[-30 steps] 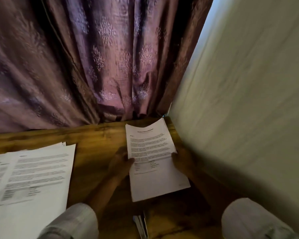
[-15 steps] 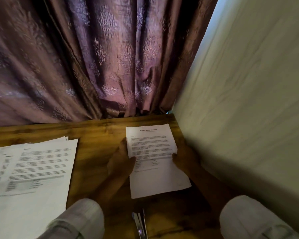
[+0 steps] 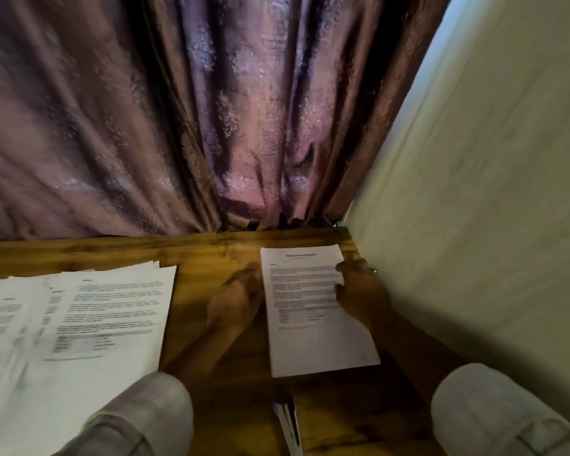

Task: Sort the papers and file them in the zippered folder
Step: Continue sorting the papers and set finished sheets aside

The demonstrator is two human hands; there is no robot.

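Note:
A single printed sheet (image 3: pixel 316 311) lies on the wooden table (image 3: pixel 211 255) near the right wall. My right hand (image 3: pixel 359 291) holds its right edge, fingertips curled onto the text. My left hand (image 3: pixel 237 297) is blurred and sits just left of the sheet with fingers stretched out, apart from the paper. A loose pile of printed papers (image 3: pixel 89 324) covers the table's left side. A thin dark folder edge (image 3: pixel 288 426) pokes in at the bottom centre; most of it is out of view.
A purple patterned curtain (image 3: pixel 244 126) hangs behind the table's far edge. A pale wall (image 3: pixel 474 192) runs close along the right side. My light sleeves (image 3: pixel 152 416) fill the lower corners.
The sheet has gone from held up in both hands to flat on the table, farther toward the back. My left hand has let go of its left edge.

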